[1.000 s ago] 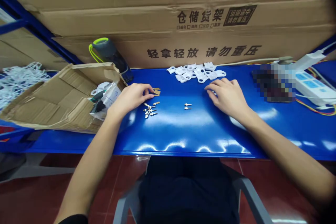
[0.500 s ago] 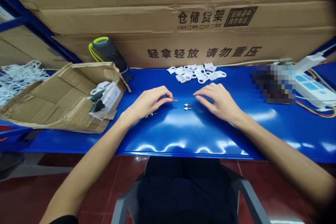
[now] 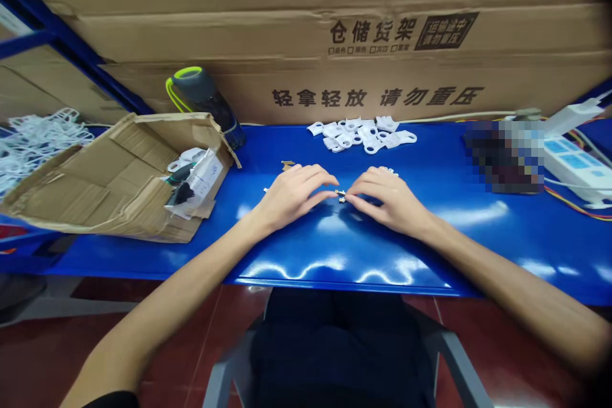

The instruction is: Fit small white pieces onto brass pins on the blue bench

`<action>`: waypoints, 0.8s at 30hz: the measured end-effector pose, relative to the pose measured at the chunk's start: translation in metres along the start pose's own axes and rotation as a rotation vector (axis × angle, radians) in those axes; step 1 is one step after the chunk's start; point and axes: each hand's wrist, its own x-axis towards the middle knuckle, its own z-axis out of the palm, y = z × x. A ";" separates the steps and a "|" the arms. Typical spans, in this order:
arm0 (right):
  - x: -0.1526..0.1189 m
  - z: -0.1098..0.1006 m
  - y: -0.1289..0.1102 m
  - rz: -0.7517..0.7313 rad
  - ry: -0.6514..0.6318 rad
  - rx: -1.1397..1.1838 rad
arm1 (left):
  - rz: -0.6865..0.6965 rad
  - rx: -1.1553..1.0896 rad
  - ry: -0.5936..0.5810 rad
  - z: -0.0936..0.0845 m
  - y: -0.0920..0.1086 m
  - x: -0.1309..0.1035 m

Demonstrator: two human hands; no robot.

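Note:
Two small white-headed pins [image 3: 340,193] with brass-coloured shafts lie close together between my hands on the blue table. My right hand [image 3: 389,201] pinches the shaft end of the upper one between thumb and forefinger. On the other side, my left hand [image 3: 296,197] has its thumb and forefinger apart, with the tips right by the white head; whether they touch it I cannot make out. Thin brown strips [image 3: 287,165] lie just beyond the left hand. Small white parts [image 3: 391,171] peek out behind the right hand, and another small white part [image 3: 266,190] shows left of the left hand.
Flat white pieces with round holes [image 3: 366,132] are heaped at the back. A cut-open cardboard box [image 3: 119,185] with a plastic bag stands left, a dark bottle [image 3: 208,102] behind it. A power strip [image 3: 574,159] with cables and a blurred dark object [image 3: 502,159] lie right.
My left hand has moved right to the pins, and the brown strip no longer shows in its fingers. My right hand has come in leftward and closed on a pin.

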 end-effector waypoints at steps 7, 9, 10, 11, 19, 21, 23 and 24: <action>0.001 -0.009 0.009 -0.003 -0.005 -0.183 | -0.023 -0.041 0.032 0.005 -0.004 -0.001; -0.001 -0.016 0.021 0.101 0.053 -0.252 | -0.051 -0.027 0.062 0.004 -0.005 -0.001; -0.003 -0.020 0.028 0.164 0.085 -0.296 | -0.070 -0.017 0.077 0.003 -0.005 -0.001; -0.004 -0.025 0.034 0.227 0.102 -0.344 | -0.090 -0.007 0.087 0.002 -0.005 -0.001; -0.017 -0.041 0.054 0.312 -0.117 -0.476 | -0.116 0.027 0.111 -0.001 -0.006 0.000; -0.018 -0.039 0.053 0.335 -0.137 -0.501 | -0.121 0.024 0.103 -0.001 -0.005 0.000; -0.019 -0.038 0.053 0.354 -0.144 -0.523 | -0.115 0.026 0.100 0.000 -0.005 -0.001; -0.019 -0.037 0.053 0.358 -0.147 -0.529 | -0.107 0.028 0.099 0.000 -0.004 -0.001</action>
